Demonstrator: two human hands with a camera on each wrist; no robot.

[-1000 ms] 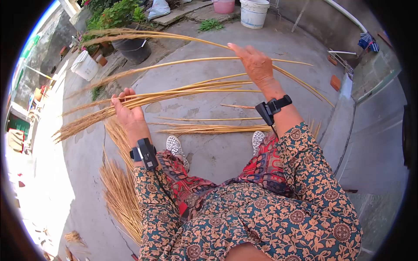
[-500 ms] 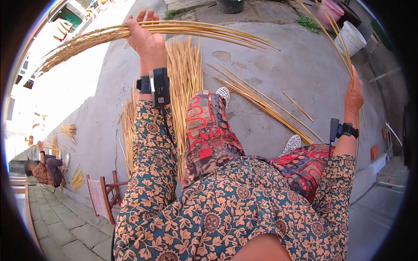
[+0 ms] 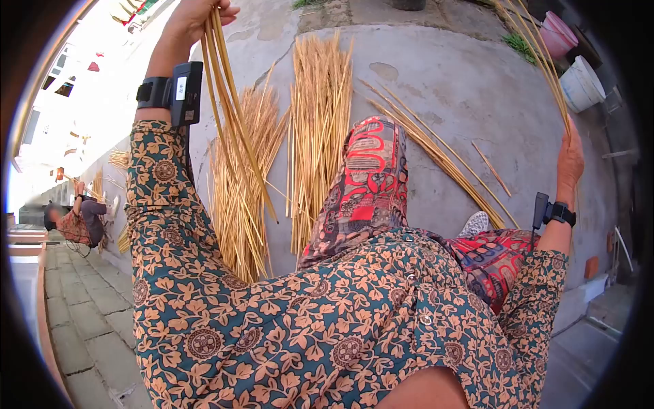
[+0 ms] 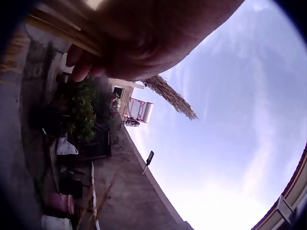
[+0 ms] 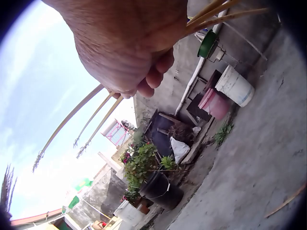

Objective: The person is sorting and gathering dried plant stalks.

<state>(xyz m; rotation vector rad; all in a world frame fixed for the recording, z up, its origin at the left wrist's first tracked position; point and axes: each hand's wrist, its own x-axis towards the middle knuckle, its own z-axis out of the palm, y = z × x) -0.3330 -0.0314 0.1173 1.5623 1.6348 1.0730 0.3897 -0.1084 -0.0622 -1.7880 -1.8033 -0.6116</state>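
High at the left of the head view, my left hand grips a bundle of dry grass stalks. Their bare ends slant down over a loose pile; the feathery heads stick out past the hand in the left wrist view. Out at the far right, my right hand grips a few thin stalks that point upward. In the right wrist view its fingers curl around them. A second, straighter pile lies beside the first. A thinner row of stalks lies further right.
One short stalk lies alone on the concrete. A pink bucket and a white bucket stand at the upper right. Another person sits at the far left. A brick lies near the right edge.
My hands have moved wide apart, each with its stalks. The left bundle has swung from sideways to hanging down near the piles. The head view has turned left.
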